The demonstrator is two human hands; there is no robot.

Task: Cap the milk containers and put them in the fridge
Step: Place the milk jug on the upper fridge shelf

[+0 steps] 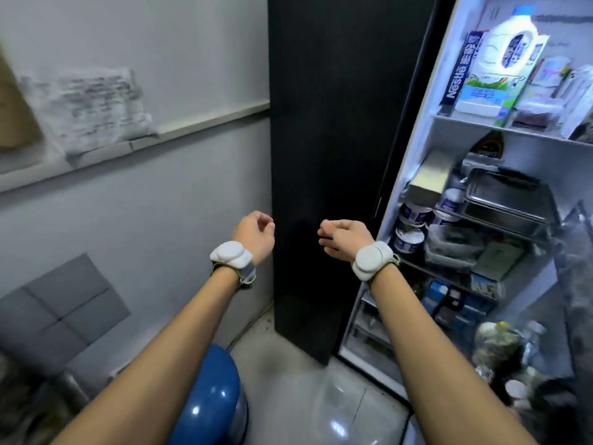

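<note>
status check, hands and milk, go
Left hand and right hand empty, fingers loosely curled. Capped milk jug on top shelf of open fridge. Nothing in the way.

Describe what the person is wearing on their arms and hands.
Both forearms are bare, with no sleeves or gloves. Each wrist carries a rounded white plastic device on a grey strap with a thin yellow-green edge: one behind the left hand, one behind the right hand. No cables or printed markings are visible.

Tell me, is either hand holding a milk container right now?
No. The left hand and right hand are both empty, while a capped milk jug stands on the fridge's top shelf.
</note>
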